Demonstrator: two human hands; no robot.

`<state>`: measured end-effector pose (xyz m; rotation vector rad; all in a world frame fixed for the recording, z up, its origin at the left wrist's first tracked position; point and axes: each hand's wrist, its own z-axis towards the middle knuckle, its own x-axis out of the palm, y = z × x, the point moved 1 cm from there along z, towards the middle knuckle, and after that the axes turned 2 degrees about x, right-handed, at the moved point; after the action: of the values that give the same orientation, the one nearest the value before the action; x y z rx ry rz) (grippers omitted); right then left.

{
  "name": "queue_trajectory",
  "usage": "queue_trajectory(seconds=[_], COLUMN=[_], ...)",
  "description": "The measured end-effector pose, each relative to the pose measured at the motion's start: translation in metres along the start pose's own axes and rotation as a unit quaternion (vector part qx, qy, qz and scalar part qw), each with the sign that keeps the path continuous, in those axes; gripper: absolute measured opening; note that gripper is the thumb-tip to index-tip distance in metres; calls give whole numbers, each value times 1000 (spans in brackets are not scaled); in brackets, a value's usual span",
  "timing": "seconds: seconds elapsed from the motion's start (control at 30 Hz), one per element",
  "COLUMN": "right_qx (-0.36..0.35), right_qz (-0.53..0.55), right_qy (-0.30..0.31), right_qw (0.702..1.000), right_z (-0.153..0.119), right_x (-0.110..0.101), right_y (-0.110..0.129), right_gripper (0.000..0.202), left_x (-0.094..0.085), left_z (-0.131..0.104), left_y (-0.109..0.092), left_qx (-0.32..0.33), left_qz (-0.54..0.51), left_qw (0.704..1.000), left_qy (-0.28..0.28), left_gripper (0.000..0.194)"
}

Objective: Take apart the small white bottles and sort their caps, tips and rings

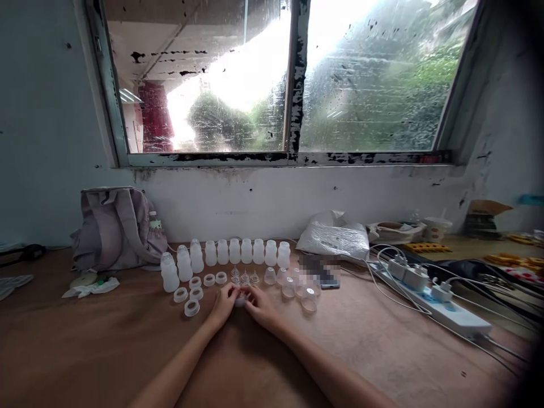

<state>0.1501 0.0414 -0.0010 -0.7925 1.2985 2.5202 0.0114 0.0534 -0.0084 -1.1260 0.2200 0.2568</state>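
My left hand and my right hand meet at the middle of the table, fingertips pinched together on a small translucent bottle ring. Fingers partly hide it, and whether a nipple sits inside I cannot tell. Just beyond my fingers stand several clear bottle nipples. Loose translucent rings lie to the left of my left hand. Clear dome caps are grouped to the right of my right hand. Behind, frosted baby bottles stand in a curved row; those at the left end have caps on.
A phone lies beyond the caps, near a silvery plastic bag. At right is a white power strip with plugs and trailing cables. A grey backpack leans at the back left, with crumpled tissue before it.
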Motion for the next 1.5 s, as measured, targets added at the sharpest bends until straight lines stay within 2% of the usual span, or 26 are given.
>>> queue_trajectory(seconds=[0.13,0.23,0.37,0.53,0.63,0.77,0.93,1.03,1.3,1.5], right_qx=[21,29,43,30,31,65,97,92,41,17], right_qz=[66,79,97,71,54,54,70,66,8,-11], right_qy=[-24,-52,-40,-59,-76,-109,-150,-159,-125,-109], right_qw=[997,995,994,995,995,991,981,981,991,994], right_z=[4,4,4,4,5,7,9,9,10,11], right_x=[-9,-9,-5,-2,-2,-1,-2,-3,-4,-5], right_y=[1,-1,-5,-4,-3,-6,-16,-19,-18,-21], right_gripper=[23,23,22,13,10,6,4,2,6,10], left_x=[22,32,32,27,27,29,35,37,34,32], left_z=[8,7,6,5,3,-5,-15,-18,-21,-22], left_y=[6,5,4,7,5,-3,-17,-21,-20,-24], left_qx=[-66,-99,-123,-109,-105,-101,-46,-29,-80,-56], left_qz=[-81,-167,-232,-220,-194,-115,-51,-34,-51,-26], left_qw=[988,971,958,964,970,980,996,998,995,997], left_qy=[-110,-141,-115,-106,-104,-125,-56,-38,-24,-45], left_gripper=[33,34,37,36,37,35,30,31,26,18])
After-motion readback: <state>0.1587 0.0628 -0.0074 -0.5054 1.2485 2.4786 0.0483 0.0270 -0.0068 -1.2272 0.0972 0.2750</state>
